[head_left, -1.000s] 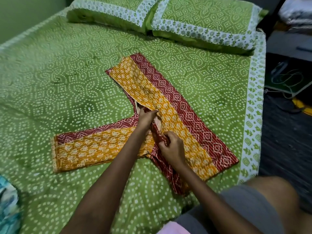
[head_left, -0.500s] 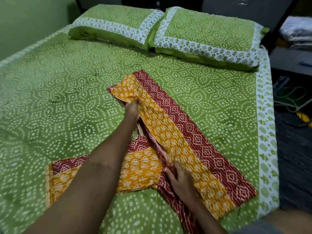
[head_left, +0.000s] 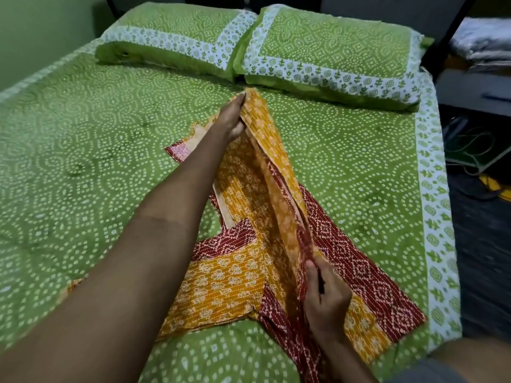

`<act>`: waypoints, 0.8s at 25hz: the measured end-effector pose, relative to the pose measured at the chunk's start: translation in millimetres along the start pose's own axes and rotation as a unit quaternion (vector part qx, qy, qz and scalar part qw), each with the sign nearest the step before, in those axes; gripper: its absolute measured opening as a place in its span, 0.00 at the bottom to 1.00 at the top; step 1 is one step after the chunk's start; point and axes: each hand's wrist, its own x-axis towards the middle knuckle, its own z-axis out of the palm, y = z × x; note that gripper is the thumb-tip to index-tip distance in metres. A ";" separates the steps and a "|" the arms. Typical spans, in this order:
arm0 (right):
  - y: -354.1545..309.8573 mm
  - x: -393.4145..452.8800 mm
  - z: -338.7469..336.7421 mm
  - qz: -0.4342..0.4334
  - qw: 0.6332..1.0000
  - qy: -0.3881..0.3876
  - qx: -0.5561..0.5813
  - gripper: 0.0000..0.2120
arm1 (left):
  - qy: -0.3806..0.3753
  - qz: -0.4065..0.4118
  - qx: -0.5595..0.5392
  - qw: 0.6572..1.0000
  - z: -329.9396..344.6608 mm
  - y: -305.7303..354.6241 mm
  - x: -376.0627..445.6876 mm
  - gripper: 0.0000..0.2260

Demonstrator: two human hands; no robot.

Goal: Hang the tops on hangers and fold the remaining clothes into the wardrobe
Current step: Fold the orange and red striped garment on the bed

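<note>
The garment (head_left: 243, 275) was mustard yellow with white floral print, banded in red diamonds — the bedsheet (head_left: 83, 161) and pillows (head_left: 326, 42) green, white-dotted.

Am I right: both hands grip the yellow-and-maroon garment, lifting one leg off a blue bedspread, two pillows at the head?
Not quite. The head view shows the bedspread is green with white dots, not blue. The rest holds: left hand and right hand grip the yellow-and-maroon garment, one leg lifted, two pillows at the head.

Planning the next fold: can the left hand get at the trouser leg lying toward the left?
Probably yes, once it lets go: the left hand grips the raised leg, and the other trouser leg lies flat, uncovered, under that forearm.
</note>
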 end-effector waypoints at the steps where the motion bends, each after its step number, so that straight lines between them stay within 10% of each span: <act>1: -1.2 -3.5 1.5 -0.052 0.998 -0.017 -0.024 0.22 | -0.002 0.020 0.008 1.000 -10.4 -3.0 16.5 0.11; 12: 14.1 -31.9 20.1 -0.049 0.954 -0.232 -0.185 0.07 | 0.154 -0.064 -0.034 0.985 -135.9 -76.4 28.0 0.12; 20: 24.4 -36.4 28.0 -0.005 0.946 -0.272 -0.175 0.13 | 0.086 -0.018 0.162 0.983 -105.0 -77.0 21.1 0.06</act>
